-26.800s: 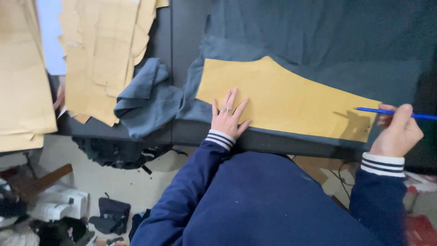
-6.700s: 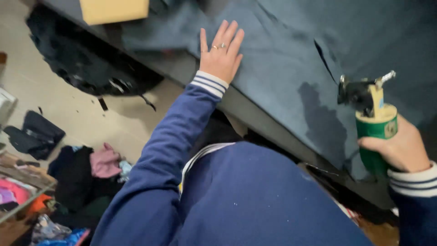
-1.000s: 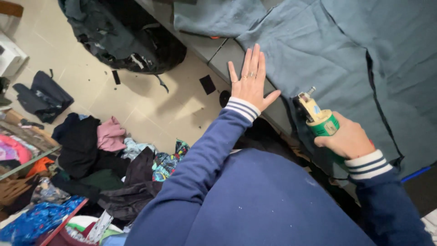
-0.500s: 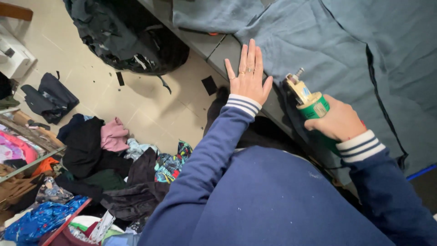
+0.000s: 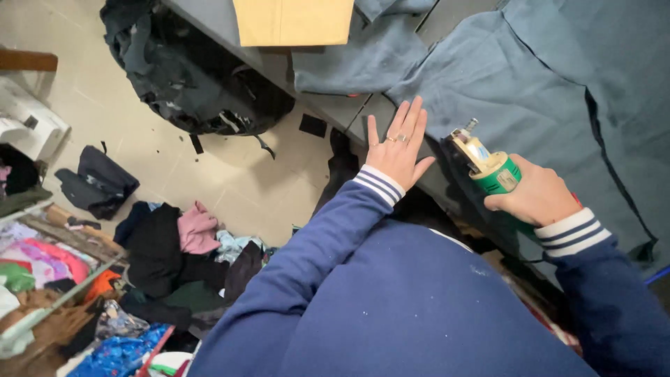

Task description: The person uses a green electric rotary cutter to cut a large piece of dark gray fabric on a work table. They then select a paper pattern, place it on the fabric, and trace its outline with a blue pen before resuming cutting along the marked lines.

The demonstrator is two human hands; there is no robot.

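- One view only, the head camera, looking down past navy sleeves with striped cuffs.
- Left hand (image 5: pixel 398 150) lies flat, palm down, fingers (image 5: pixel 408 122) spread apart and straight, pressing the edge of the grey-blue fabric (image 5: pixel 516 91) where it drapes over the near lip of the bench (image 5: pixel 328 108). It grips nothing.
- Right hand (image 5: pixel 534 195) has its fingers clamped round the green body of a handheld electric fabric cutter (image 5: pixel 488 164); the tool's metal head points up and left toward the cloth edge, just beside the left hand but not touching it.
- A dark cut line (image 5: pixel 614 167) runs down the cloth to the right of the tool, so the layers look partly cut already.
- Judgement: cutting is the step in hand, with the left hand steadying the cloth ahead of the blade. The next move calls for keeping the spread fingers well off the blade's path and the layers flat.
- Bench surface: dark grey, mostly covered by the cloth; a tan paper pattern piece (image 5: pixel 293 21) lies at its far end.
- Room: pale tiled floor (image 5: pixel 230 181) with black fabric scraps (image 5: pixel 188 77) heaped under the bench, a dark bag (image 5: pixel 98 185), and a pile of mixed coloured garments (image 5: pixel 174 258) at lower left.
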